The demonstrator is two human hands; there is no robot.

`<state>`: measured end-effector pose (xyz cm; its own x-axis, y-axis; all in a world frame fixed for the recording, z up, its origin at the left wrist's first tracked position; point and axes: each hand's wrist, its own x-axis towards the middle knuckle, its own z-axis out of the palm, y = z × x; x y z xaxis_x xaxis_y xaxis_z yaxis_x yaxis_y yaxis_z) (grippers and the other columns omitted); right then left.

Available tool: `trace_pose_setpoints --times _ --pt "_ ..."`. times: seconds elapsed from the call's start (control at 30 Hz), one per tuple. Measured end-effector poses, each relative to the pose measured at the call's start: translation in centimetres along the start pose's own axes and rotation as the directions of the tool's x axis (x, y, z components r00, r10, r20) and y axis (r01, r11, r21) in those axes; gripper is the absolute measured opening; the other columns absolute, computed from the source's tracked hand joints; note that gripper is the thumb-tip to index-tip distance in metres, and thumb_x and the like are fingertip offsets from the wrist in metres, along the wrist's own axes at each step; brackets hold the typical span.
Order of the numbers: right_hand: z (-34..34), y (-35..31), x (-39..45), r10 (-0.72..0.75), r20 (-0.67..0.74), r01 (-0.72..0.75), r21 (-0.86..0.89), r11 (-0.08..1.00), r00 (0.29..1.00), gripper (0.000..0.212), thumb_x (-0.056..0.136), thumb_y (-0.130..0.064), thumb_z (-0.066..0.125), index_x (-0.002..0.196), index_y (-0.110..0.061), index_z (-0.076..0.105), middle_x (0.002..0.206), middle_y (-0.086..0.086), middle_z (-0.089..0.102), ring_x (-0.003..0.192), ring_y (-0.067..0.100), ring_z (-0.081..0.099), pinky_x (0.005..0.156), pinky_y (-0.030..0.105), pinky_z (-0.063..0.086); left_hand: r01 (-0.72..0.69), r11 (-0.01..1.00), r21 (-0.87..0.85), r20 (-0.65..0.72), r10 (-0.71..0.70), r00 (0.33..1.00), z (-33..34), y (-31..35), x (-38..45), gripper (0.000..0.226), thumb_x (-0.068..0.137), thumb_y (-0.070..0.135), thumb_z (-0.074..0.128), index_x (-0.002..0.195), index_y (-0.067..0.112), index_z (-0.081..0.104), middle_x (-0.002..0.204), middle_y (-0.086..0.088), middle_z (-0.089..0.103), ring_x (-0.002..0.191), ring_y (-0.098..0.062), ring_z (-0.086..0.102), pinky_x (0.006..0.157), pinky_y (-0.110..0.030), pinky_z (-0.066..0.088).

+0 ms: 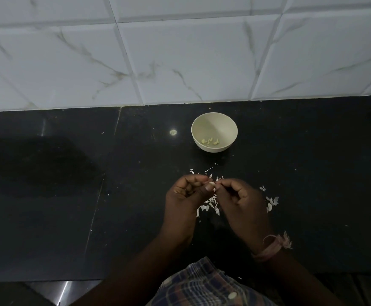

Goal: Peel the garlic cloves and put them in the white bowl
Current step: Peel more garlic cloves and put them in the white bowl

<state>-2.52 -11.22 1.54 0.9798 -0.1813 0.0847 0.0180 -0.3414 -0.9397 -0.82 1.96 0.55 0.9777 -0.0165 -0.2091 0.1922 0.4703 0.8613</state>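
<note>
A small garlic clove [211, 184] is pinched between the thumb and fingers of my left hand [185, 193]. My right hand [237, 199] meets it from the right, its fingertips pinching at the clove's skin. Both hands hover over the black counter [69, 195], just in front of the white bowl [224, 122]. Several peeled cloves [210, 141] lie in the bottom of that bowl. White garlic skins [209, 205] are scattered on the counter under and around my hands.
A white marble-tiled wall [180, 58] rises behind the counter. More skin scraps [271, 202] lie to the right of my right hand. A pink thread band [273, 246] is on my right wrist. My checked shirt [202, 283] is at the bottom edge.
</note>
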Motion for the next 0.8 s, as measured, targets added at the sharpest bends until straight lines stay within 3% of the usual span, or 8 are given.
trace_pose_setpoints --times 0.2,0.3,0.47,0.57,0.67,0.8 --pt "-0.14 -0.11 0.13 -0.151 -0.028 0.144 -0.174 0.974 0.988 0.008 0.086 -0.01 0.076 0.085 -0.018 0.075 0.081 -0.011 0.066 0.076 0.007 0.065 0.064 0.022 0.051 0.104 0.99 -0.099 0.006 -0.104 0.995 0.11 -0.12 -0.14 0.023 0.078 0.002 0.071 0.1 0.004 0.068 0.09 -0.012 0.072 0.085 -0.02 0.071 0.079 -0.031 0.06" --pt "-0.17 -0.29 0.05 -0.163 -0.031 0.153 -0.211 0.965 0.986 0.008 0.086 -0.011 0.077 0.087 -0.019 0.075 0.083 -0.012 0.066 0.078 0.006 0.065 0.064 0.014 0.049 0.126 0.986 -0.106 0.002 -0.126 0.992 0.11 -0.13 -0.16 0.023 0.078 0.001 0.07 0.101 0.002 0.066 0.089 -0.012 0.072 0.084 -0.019 0.072 0.076 -0.03 0.06" --pt "-0.1 -0.5 0.0 -0.125 -0.027 0.116 -0.225 0.967 0.992 0.01 0.083 -0.011 0.078 0.089 -0.019 0.074 0.084 -0.014 0.067 0.08 0.003 0.065 0.065 0.01 0.048 0.083 0.996 -0.037 -0.002 -0.083 0.997 -0.06 -0.08 -0.23 0.021 0.077 0.002 0.071 0.098 0.004 0.068 0.09 -0.014 0.072 0.086 -0.022 0.071 0.08 -0.033 0.061" --pt "-0.23 -0.5 0.28 -0.064 0.003 0.063 -0.223 0.973 0.998 0.009 0.083 -0.013 0.077 0.085 -0.021 0.074 0.078 -0.013 0.068 0.076 0.002 0.065 0.062 0.008 0.045 0.054 0.997 0.052 -0.014 -0.054 0.998 -0.2 -0.16 -0.28 0.017 0.082 -0.003 0.071 0.098 0.005 0.07 0.094 -0.017 0.073 0.091 -0.028 0.069 0.086 -0.042 0.056" --pt "-0.48 -0.31 0.63 0.006 0.063 0.008 -0.215 0.977 0.998 0.005 0.084 -0.016 0.076 0.084 -0.02 0.074 0.073 -0.012 0.069 0.069 0.003 0.066 0.059 0.01 0.046 0.063 0.995 0.073 -0.027 -0.061 0.998 -0.23 -0.09 -0.4 0.016 0.081 -0.002 0.073 0.096 0.004 0.071 0.096 -0.02 0.073 0.093 -0.033 0.068 0.093 -0.051 0.053" --pt "-0.5 -0.46 0.73 0.033 0.094 -0.012 -0.217 0.976 0.995 0.006 0.084 -0.017 0.075 0.081 -0.022 0.072 0.069 -0.011 0.067 0.063 0.002 0.064 0.055 0.011 0.044 0.087 0.992 0.09 -0.05 -0.083 0.995 -0.26 0.11 -0.58 0.013 0.083 -0.003 0.072 0.096 0.0 0.07 0.096 -0.023 0.074 0.094 -0.037 0.069 0.095 -0.052 0.053"
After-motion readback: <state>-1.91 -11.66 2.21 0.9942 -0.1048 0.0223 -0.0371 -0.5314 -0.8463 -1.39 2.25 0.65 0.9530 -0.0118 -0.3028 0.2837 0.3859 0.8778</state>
